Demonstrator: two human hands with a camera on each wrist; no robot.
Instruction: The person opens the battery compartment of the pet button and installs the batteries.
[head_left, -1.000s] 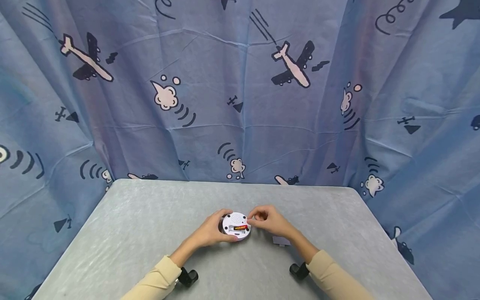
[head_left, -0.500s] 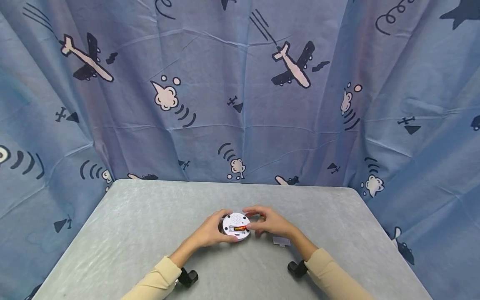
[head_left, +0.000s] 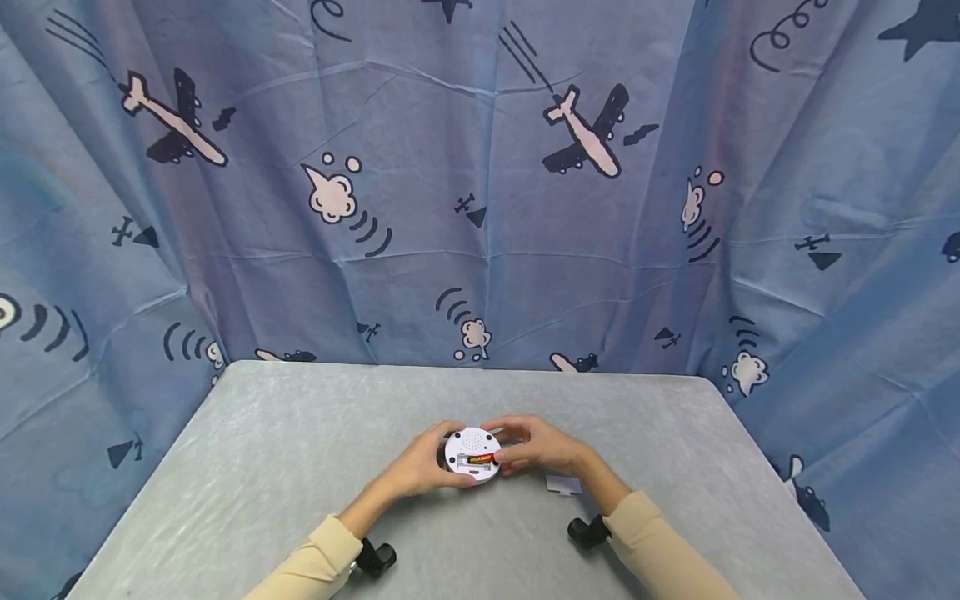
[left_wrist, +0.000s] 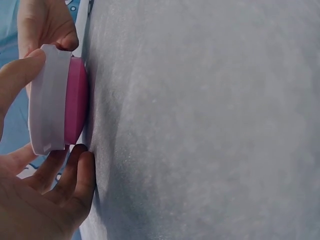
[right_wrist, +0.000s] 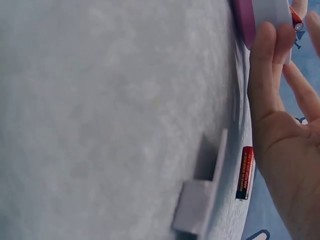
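A round white-and-pink device (head_left: 472, 443) is held with its perforated white underside toward the head camera. One red-and-black battery (head_left: 481, 458) sits in the device's slot; the slot's lower side shows bare. My left hand (head_left: 420, 460) grips the device's left rim, thumb at the near edge, fingers at the far side. At the right rim, my right hand (head_left: 542, 446) has its fingers curled against the white side (right_wrist: 272, 15) and its thumb by the battery's right end. Behind my right hand, a second battery (right_wrist: 245, 172) lies on the table near the white battery cover (right_wrist: 197, 205).
The grey table (head_left: 322, 408) stretches around both hands. A blue printed curtain (head_left: 420, 208) hangs behind it and down both sides. Black wrist mounts (head_left: 588, 532) stick out below the sleeves.
My right hand has gone from a pinch at the battery's right end to fingers spread round the device's right rim, with the thumb by the battery. My left hand keeps its grip in place.
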